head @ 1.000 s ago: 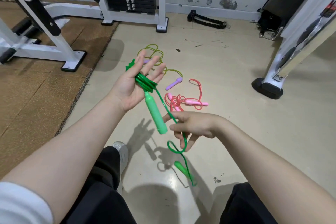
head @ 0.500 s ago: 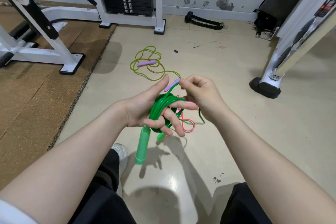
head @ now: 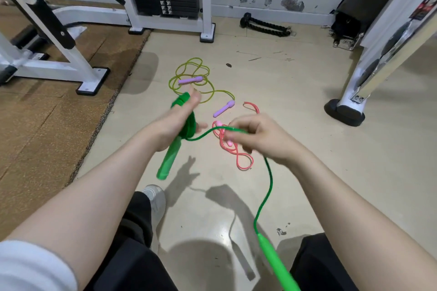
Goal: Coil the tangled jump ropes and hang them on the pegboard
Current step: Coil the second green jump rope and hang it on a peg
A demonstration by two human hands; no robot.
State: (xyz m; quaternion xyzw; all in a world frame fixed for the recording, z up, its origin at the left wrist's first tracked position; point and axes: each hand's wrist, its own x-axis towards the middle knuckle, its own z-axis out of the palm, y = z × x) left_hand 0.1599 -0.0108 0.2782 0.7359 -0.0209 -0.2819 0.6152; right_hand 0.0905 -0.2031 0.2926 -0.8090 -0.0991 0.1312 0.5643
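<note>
We count three jump ropes in view. The green rope (head: 266,186) is the one in hand: our left hand (head: 175,123) is closed around a bundle of its coils, with one green handle (head: 169,159) hanging below the palm, tilted down and to the left. From the coils a single strand runs across to our right hand (head: 256,136), whose fingertips are pinched together on it; the strand then drops toward the floor (head: 295,92) and ends in the second green handle (head: 275,264) near the bottom edge of the view. The yellow-green rope (head: 189,78) lies loose on the floor beyond the hands, with two purple handles (head: 190,80) well apart from each other. The pink rope (head: 236,151) lies tangled on the floor between and below the hands; its handles are partly hidden. One white shoe (head: 155,198) shows beneath the left forearm.
</note>
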